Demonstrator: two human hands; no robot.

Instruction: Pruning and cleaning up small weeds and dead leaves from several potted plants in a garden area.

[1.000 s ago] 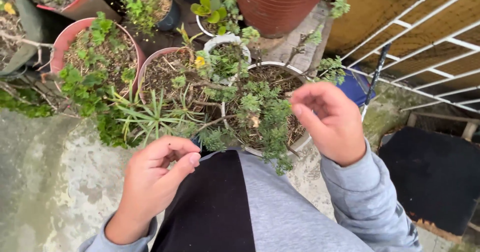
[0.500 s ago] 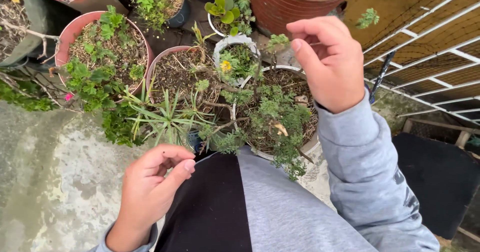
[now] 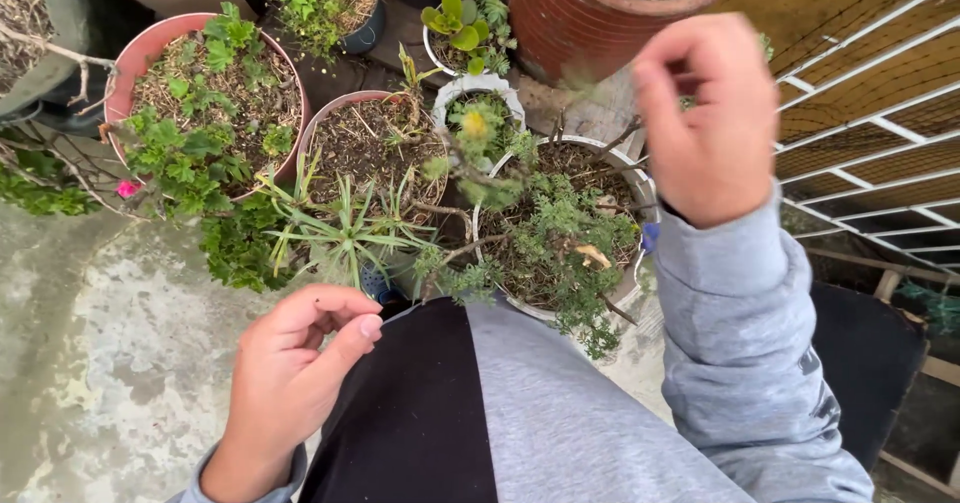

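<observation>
My right hand (image 3: 710,113) is raised over the far right edge of a white pot (image 3: 592,146) that holds a small woody shrub (image 3: 560,228). Its back faces me and its fingers are curled in, so what they close on is hidden. Thin bare twigs of the shrub reach up toward it. My left hand (image 3: 290,363) hovers low at the left of my lap, fingers loosely curled, thumb tip near the forefinger, nothing visible in it. It is nearest to a spiky green plant (image 3: 340,228).
Several potted plants crowd the ground ahead: a pink pot (image 3: 130,53) at left, a small white pot (image 3: 470,85) with a yellow flower, a big terracotta pot (image 3: 560,23) at the back. A white railing (image 3: 870,73) and dark mat (image 3: 860,353) lie right, concrete floor (image 3: 100,343) left.
My right hand rose from over the shrub and swung up and to the right, turning its back to me. The left hand barely shifted. The view tilted slightly down.
</observation>
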